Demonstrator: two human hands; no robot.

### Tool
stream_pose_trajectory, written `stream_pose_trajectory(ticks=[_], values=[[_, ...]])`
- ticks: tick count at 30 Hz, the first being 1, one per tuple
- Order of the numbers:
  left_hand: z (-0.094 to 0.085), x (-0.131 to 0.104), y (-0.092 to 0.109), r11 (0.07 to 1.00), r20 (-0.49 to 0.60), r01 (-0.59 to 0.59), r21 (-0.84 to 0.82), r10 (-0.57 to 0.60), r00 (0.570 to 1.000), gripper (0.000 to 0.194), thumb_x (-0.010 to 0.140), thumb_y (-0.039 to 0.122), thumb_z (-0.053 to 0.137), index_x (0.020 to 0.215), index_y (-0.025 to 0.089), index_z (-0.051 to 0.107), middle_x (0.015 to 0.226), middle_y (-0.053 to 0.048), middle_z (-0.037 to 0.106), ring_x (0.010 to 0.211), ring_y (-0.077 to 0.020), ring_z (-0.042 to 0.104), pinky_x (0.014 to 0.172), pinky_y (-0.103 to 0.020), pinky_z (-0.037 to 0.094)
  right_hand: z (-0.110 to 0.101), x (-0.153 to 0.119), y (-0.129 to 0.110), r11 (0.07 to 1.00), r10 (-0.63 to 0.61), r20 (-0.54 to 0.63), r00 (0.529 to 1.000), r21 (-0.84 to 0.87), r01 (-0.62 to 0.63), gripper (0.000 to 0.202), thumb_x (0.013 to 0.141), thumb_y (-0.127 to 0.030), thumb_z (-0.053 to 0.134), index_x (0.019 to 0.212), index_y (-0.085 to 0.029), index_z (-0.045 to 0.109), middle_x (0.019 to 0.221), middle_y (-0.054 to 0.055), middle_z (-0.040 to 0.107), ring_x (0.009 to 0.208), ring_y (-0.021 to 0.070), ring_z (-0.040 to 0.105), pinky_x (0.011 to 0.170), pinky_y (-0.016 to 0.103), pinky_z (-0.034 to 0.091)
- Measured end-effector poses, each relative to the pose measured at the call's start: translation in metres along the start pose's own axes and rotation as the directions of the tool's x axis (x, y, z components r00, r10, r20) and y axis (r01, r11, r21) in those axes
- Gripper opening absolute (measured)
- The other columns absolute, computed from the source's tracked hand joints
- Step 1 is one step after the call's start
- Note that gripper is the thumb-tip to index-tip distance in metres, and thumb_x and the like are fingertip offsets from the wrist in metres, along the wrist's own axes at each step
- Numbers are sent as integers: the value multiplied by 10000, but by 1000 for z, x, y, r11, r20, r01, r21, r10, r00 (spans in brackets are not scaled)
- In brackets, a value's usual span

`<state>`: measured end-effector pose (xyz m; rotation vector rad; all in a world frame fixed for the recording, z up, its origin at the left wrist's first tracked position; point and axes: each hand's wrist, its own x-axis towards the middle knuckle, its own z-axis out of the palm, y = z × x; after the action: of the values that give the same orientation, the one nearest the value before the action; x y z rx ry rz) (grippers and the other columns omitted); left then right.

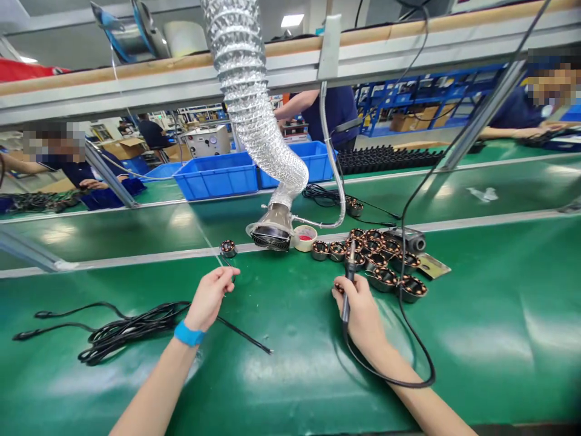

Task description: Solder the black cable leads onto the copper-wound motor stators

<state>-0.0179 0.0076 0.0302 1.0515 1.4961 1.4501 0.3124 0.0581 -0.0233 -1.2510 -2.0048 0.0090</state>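
Note:
My left hand (209,298) is closed in a pinch on a thin black cable (245,334), whose stripped end lies on the mat to the right. A short dark piece pokes out above the fingertips, toward a single copper-wound motor stator (228,248). In my right hand (361,309) is a soldering iron (350,266), held like a pen with its tip pointing up and away. Its tip overlaps a cluster of stators (373,245) in view; contact cannot be told. Another stator is partly hidden by the right fingertips. A coiled bundle of black cables (131,330) lies left of my left hand.
A fume extraction nozzle (272,227) on a silver hose (254,103) hangs in front. Beside it are a small round tub (305,238) and a soldering iron holder (408,238). Blue bins (216,175) stand beyond. The iron's cord loops over my right forearm. Co-workers sit opposite.

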Motion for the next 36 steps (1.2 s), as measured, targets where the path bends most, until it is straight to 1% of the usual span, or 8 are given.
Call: stream_pose_trajectory(ticks=[4, 8, 18, 24, 27, 31, 34, 36], values=[[18, -5, -7, 926, 81, -156, 345, 136, 987, 342, 927, 451, 492, 961, 160, 671, 684, -10, 610, 584, -139, 534, 581, -247, 392, 15, 0, -33, 935, -109, 125, 986, 350, 59, 165, 972, -188, 427, 1045, -202, 575, 1125, 91, 498, 1011, 200, 578, 888, 359, 514], [10, 7, -19, 706, 35, -228, 671, 277, 960, 341, 966, 407, 412, 962, 201, 683, 691, -7, 654, 611, -157, 556, 618, -256, 357, 26, 4, -64, 822, -269, 195, 943, 557, 120, 202, 947, -144, 435, 1065, -218, 581, 1112, 63, 515, 1007, 169, 583, 903, 344, 517], [-7, 2, -24, 649, 354, -309, 695, 64, 933, 267, 851, 389, 588, 796, 190, 758, 755, -57, 737, 670, -196, 611, 639, -284, 407, 52, 8, -86, 848, -270, 178, 946, 510, 146, 202, 907, -147, 548, 1093, -224, 569, 1104, 75, 492, 931, 170, 574, 847, 353, 533], [-1, 0, -17, 749, 303, -232, 621, 44, 952, 305, 860, 408, 573, 806, 173, 759, 782, -54, 740, 688, -190, 612, 655, -281, 430, 56, 4, -90, 746, -320, 136, 938, 646, 161, 196, 923, -133, 532, 1089, -227, 577, 1117, 75, 497, 1028, 170, 589, 918, 346, 523], [-8, 5, -18, 798, 123, -118, 591, 56, 991, 331, 862, 431, 573, 798, 155, 745, 631, -24, 658, 605, -167, 568, 589, -262, 395, 49, 2, -92, 670, -330, 171, 928, 735, 103, 191, 904, -178, 608, 1088, -230, 595, 1097, 72, 554, 1061, 181, 604, 958, 364, 516], [-22, 13, -20, 871, -107, -45, 489, 110, 988, 332, 870, 424, 560, 898, 145, 736, 527, 25, 530, 528, -138, 497, 533, -242, 347, 40, 4, -97, 496, -207, 294, 933, 854, -159, 192, 948, -240, 577, 1140, -232, 593, 980, 36, 613, 834, 141, 695, 840, 342, 578], [-25, 16, -22, 882, -137, -36, 470, 113, 984, 344, 868, 428, 558, 910, 137, 736, 503, 33, 493, 505, -131, 469, 518, -239, 332, 36, 8, -103, 303, -166, 459, 873, 866, -397, 230, 986, -323, 514, 1184, -226, 577, 1025, 38, 616, 624, 94, 686, 732, 332, 618], [-24, 18, -25, 885, -127, -27, 465, 97, 987, 351, 864, 435, 562, 904, 134, 738, 506, 29, 498, 509, -133, 471, 518, -240, 332, 33, 12, -105, 270, -162, 512, 844, 845, -461, 261, 986, -357, 505, 1199, -226, 582, 1054, 46, 627, 588, 85, 672, 718, 337, 623]])
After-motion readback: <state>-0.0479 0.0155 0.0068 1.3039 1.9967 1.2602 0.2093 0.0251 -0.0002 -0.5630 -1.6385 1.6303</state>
